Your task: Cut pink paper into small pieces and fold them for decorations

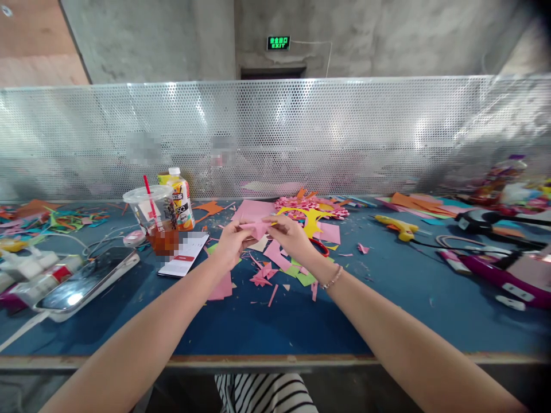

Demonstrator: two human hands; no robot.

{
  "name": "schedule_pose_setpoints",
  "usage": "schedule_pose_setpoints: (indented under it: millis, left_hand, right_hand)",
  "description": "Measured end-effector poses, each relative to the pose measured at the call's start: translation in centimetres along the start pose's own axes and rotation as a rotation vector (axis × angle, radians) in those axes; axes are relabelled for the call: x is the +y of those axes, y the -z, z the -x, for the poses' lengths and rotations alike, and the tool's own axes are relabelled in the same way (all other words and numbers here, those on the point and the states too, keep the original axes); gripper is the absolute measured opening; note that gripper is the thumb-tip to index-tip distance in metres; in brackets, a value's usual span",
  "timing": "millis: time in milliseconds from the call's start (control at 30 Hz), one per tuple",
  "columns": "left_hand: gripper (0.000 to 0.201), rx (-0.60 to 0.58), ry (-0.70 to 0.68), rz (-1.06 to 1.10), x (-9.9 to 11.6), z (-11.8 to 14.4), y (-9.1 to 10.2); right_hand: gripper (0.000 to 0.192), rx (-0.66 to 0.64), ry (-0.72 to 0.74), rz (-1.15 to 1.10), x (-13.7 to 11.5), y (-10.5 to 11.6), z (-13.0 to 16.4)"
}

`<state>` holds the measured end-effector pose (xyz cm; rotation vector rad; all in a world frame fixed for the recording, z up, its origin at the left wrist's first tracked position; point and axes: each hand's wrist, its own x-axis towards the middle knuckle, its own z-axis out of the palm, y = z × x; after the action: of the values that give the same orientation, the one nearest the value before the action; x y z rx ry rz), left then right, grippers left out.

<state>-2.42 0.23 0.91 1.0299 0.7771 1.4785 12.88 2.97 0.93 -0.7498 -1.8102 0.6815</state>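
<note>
A folded piece of pink paper (257, 228) is held up between both hands above the table. My left hand (232, 244) pinches its left side, and my right hand (289, 231) grips its right edge with thumb and fingers. Beneath them lie pink paper scraps (263, 274), green pieces (305, 277) and a pink sheet (221, 288). Behind the hands sits a pile of pink paper strips (297, 202) with a yellow paper cutout (313, 221) in front. The red handle of scissors (321, 248) shows beside my right wrist, partly covered by it.
Left stand a plastic cup (157, 221) with a red straw, a bottle (183, 201), and two phones (185, 255), one on a cable. At right lie a yellow glue gun (398, 226) and a purple device (503, 278). A perforated metal screen (275, 137) borders the blue table (275, 332).
</note>
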Motion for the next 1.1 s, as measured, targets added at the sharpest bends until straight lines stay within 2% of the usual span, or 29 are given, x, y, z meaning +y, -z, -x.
schedule_pose_setpoints:
  millis: [67, 133, 233, 300, 367, 433, 500, 533, 600, 633, 700, 767, 833, 900, 933, 1000, 1100]
  left_hand:
    - [0.019, -0.014, 0.006, -0.052, -0.1, 0.0, 0.1]
    - [0.018, -0.043, -0.029, -0.145, -0.4, -0.1, 0.2]
    - [0.013, -0.072, -0.117, -0.326, -1.0, -0.4, 0.4]
    - [0.016, -0.016, -0.136, -0.38, -1.3, -0.6, 0.5]
    - [0.02, 0.109, -0.078, -0.328, -1.3, -0.7, 0.5]
    - [0.013, 0.164, 0.091, -0.165, -1.0, -0.8, 0.5]
    - [0.016, 0.054, 0.248, 0.014, -0.8, -0.9, 0.7]
    - [0.019, -0.024, 0.273, 0.075, -0.7, -0.9, 0.7]
    - [0.018, -0.13, 0.22, 0.112, -0.7, -1.0, 1.0]
    - [0.017, -0.137, 0.179, 0.094, -0.8, -1.0, 1.1]
    - [0.019, -0.1, 0.124, 0.031, -0.9, -1.1, 1.3]
    - [0.021, -0.043, 0.082, -0.038, -1.0, -1.3, 1.4]
    - [0.02, 0.008, 0.049, -0.082, -1.0, -1.3, 1.4]
    - [0.017, 0.048, 0.043, -0.095, -0.9, -1.3, 1.3]
    - [0.015, 0.061, 0.052, -0.087, -0.9, -1.3, 1.2]
    - [0.012, 0.078, 0.068, -0.05, -0.7, -1.1, 0.9]
    - [0.008, 0.071, 0.07, 0.004, -0.6, -0.9, 0.6]
  right_hand:
    - [0.027, 0.03, -0.092, -0.094, 0.1, 0.0, -0.1]
    - [0.031, 0.047, -0.123, -0.128, 0.1, 0.0, -0.2]
    - [0.029, 0.048, -0.088, -0.064, -0.1, 0.2, -0.1]
    - [0.019, 0.049, 0.002, 0.047, -0.3, 0.4, 0.0]
    - [0.017, 0.056, 0.141, 0.163, -0.5, 0.6, 0.2]
    - [0.021, 0.053, 0.263, 0.241, -0.6, 0.8, 0.3]
    - [0.024, 0.039, 0.311, 0.283, -0.6, 0.9, 0.5]
    - [0.024, 0.025, 0.315, 0.3, -0.6, 0.8, 0.5]
    - [0.024, -0.022, 0.311, 0.324, -0.5, 0.6, 0.5]
    - [0.025, -0.052, 0.311, 0.329, -0.4, 0.4, 0.5]
    - [0.028, -0.115, 0.314, 0.33, -0.2, 0.3, 0.3]
    - [0.032, -0.118, 0.297, 0.351, 0.3, 0.7, -0.1]
    - [0.034, -0.034, 0.222, 0.451, 1.0, 1.7, -0.5]
    - [0.034, 0.023, 0.035, 0.694, 2.0, 3.2, -0.8]
    - [0.035, -0.033, -0.087, 0.863, 2.5, 3.9, -0.9]
    - [0.034, -0.279, -0.39, 1.12, 3.4, 5.2, -0.9]
    - [0.025, -0.387, -0.487, 1.155, 4.1, 6.1, -0.9]
